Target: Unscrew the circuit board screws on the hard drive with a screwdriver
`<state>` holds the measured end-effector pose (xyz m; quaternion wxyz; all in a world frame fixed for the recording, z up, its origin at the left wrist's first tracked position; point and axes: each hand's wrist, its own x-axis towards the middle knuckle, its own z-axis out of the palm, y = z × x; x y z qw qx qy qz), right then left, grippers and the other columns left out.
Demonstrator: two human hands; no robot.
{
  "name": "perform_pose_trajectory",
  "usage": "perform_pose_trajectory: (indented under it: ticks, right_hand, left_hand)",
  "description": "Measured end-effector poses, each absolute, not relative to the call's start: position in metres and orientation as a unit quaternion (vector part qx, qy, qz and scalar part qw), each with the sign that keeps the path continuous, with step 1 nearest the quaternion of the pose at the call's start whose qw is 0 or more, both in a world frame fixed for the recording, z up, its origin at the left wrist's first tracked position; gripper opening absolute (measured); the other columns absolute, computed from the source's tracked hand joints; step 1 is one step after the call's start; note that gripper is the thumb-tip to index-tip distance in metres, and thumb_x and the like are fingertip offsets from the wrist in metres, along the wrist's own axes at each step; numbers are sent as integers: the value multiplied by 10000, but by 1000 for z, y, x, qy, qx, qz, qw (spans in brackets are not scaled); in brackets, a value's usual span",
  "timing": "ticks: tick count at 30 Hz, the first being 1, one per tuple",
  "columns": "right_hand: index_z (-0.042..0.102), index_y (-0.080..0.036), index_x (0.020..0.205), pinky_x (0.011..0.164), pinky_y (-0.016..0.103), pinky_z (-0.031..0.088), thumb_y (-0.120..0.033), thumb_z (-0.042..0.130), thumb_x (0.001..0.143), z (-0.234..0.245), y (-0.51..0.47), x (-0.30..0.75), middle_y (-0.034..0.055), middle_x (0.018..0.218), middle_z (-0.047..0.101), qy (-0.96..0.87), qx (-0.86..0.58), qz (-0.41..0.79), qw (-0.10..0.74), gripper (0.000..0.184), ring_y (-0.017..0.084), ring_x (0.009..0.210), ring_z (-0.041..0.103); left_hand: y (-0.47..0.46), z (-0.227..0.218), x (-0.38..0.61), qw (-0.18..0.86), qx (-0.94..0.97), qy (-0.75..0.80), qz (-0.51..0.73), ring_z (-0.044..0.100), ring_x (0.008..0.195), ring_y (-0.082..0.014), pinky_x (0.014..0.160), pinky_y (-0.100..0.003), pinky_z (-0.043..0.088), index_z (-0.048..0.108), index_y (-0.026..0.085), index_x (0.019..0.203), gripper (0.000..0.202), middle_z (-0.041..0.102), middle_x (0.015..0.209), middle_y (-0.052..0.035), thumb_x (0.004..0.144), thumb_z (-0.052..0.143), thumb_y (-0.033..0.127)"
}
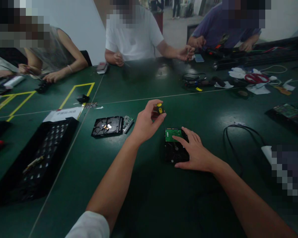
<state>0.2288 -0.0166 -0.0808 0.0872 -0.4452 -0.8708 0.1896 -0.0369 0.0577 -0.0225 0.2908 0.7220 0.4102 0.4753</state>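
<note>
Head view: left hand (pixel 149 122) pinches the yellow-capped screwdriver (pixel 160 108) at 11 o'clock of the hard drive (pixel 173 152) mid-table, right hand (pixel 197 152) lies open pinning it, so I'd keep the shaft upright.

Second drive (pixel 107 126) left of held drive (pixel 175 148) (apart)

dark green table (pixel 149 205) – white wall (pixel 72 23) behind, grey floor (pixel 173 28).
</note>
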Motion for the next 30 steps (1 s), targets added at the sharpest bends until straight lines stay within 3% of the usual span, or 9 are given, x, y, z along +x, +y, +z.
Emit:
perform_pose_trajectory:
  ticks: [7,30]
  right_hand:
    - [374,-270,1646,1256,712,174,-839,730,728,-84,-16,229,201,1765,47,-872,-443,182,95,1136,527,1605,114]
    - [353,-295,1657,1270,711,126,-822,749,724,-83,-17,231,148,1788,2,-867,-445,201,98,1142,525,1612,79]
  left_hand:
    - [59,-25,-37,271,740,408,462,754,997,-192,942,-382,638,529,303,1455,504,726,1188,-46,985,671,190]
    - [56,-25,-33,284,749,411,434,754,1044,-210,975,-400,626,548,294,1442,488,735,1201,-61,983,670,181]
